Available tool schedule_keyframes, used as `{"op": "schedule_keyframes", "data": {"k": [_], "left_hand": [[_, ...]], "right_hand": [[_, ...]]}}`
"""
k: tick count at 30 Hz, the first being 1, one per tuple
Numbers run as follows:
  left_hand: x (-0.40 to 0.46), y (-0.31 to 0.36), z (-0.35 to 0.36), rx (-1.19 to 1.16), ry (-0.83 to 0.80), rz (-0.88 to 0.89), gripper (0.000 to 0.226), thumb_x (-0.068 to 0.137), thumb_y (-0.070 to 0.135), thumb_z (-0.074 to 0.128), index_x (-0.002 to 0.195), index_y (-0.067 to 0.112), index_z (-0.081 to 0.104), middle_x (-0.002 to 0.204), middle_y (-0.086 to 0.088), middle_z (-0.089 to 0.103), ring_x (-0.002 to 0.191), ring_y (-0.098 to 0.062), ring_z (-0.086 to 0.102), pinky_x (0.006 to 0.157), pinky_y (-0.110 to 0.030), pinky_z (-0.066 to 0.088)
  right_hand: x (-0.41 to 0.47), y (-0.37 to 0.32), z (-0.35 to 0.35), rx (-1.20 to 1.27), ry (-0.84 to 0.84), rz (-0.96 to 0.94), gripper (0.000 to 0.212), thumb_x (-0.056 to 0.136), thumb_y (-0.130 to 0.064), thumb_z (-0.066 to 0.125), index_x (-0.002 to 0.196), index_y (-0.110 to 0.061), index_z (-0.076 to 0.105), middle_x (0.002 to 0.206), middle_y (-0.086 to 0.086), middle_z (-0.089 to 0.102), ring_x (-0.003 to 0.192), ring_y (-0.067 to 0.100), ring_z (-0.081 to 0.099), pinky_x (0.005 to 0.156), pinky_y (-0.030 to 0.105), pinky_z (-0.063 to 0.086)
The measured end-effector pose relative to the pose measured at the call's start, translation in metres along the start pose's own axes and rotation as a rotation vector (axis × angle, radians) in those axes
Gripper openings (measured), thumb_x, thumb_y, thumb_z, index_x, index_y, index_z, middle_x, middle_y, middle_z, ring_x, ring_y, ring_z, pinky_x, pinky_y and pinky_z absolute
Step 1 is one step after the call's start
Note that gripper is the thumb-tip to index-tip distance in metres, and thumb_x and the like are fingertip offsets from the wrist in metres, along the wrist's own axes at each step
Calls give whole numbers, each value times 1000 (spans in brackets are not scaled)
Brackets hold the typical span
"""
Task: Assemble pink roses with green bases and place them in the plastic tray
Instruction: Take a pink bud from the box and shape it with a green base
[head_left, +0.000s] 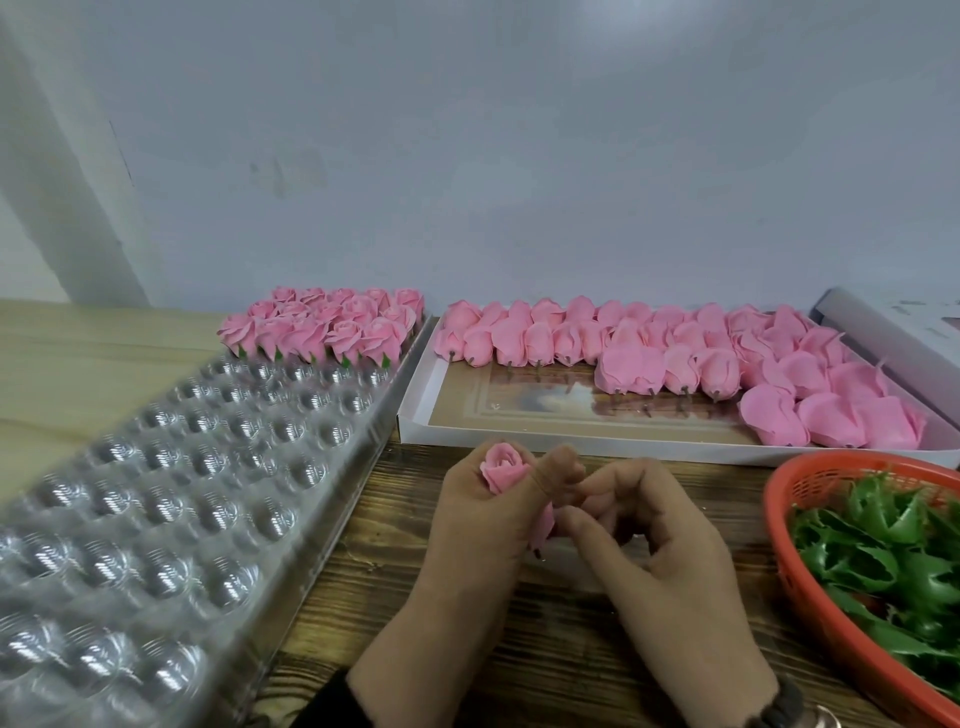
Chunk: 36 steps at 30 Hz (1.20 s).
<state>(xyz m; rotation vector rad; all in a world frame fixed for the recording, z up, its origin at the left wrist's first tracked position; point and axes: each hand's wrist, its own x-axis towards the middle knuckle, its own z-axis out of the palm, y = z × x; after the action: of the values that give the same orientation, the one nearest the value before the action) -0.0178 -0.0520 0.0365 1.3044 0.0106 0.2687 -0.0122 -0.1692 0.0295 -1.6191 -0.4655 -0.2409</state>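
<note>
My left hand (478, 525) grips a pink rose (503, 469) with its bloom sticking up between thumb and fingers and its stem end pointing down near my palm. My right hand (660, 551) is close against it, fingers curled and pinching at the rose's lower part; what it holds there is hidden. The clear plastic tray (171, 499) with round cups lies to the left. Several finished roses with green bases (327, 327) fill its far rows. A red basket (795, 561) at the right holds green bases (883, 561).
A shallow white cardboard box (519, 415) behind my hands holds several loose pink rose heads (727, 358). A white lid (893, 332) lies at the far right. A pale wall stands close behind. Dark wooden tabletop (395, 571) shows around my hands.
</note>
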Motion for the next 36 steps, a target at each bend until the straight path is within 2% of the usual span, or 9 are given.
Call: {"op": "schedule_keyframes", "data": {"k": [4,8,13,19,23,25,29,33,36], "left_hand": [[1,-1,-1,248,11,152,27,66,23,75,67,14,50,48,2,50,42,-7,46,40,-18,40],[3,2,-7,508,7,175,51,68,8,78,104,32,51,63,9,48,51,1,45,51,-12,39],[0,-2,-5,693,-166,161,96,76,7,68,130,63,13,80,17,61,74,3,60,75,-17,51],[-4,-4,2,722,-292,169,101,80,8,64,128,67,-3,90,16,57,79,7,57,74,-6,42],[-4,-2,1,696,-262,123,102,72,7,71,138,54,10,89,12,53,77,2,56,72,-8,44],[-3,-1,0,681,-214,63,82,69,7,75,133,36,32,88,9,57,76,3,57,67,-6,43],[-4,0,1,617,-314,-23,26,74,1,70,83,21,57,79,6,62,74,-6,57,69,-22,45],[-4,4,3,470,-328,-32,27,80,-1,64,67,23,63,64,9,66,64,0,60,60,-12,45],[-2,5,4,181,-181,-11,17,76,19,74,63,17,63,61,4,63,62,-8,59,60,-21,47]], "right_hand": [[0,4,-3,-38,32,-48,25,75,1,70,74,-21,58,66,0,57,60,4,51,56,7,40],[3,2,-7,-68,1,-68,29,71,-11,76,92,-22,60,78,3,59,71,0,55,63,2,39],[3,-1,-7,-66,-191,-95,47,70,-11,68,106,-40,62,95,-14,58,85,-4,54,66,0,40],[6,4,-8,-45,-178,-33,43,72,10,64,89,-30,65,79,-3,61,69,8,56,64,11,43],[6,4,-12,-37,-126,-22,34,69,7,66,80,-26,62,76,3,63,69,14,58,65,26,51],[6,3,-13,-35,-113,-26,32,72,6,64,80,-25,61,78,1,63,70,15,60,65,38,55],[5,-3,-10,-191,-156,-240,28,60,3,53,73,-20,59,77,-5,58,73,7,56,62,14,45],[2,-6,-11,-227,-188,-285,39,66,0,50,90,-30,57,89,-11,56,84,9,56,63,24,51],[0,-4,-11,-143,-73,-249,45,72,-7,51,107,-35,50,99,-14,56,94,-1,55,72,4,44]]}}
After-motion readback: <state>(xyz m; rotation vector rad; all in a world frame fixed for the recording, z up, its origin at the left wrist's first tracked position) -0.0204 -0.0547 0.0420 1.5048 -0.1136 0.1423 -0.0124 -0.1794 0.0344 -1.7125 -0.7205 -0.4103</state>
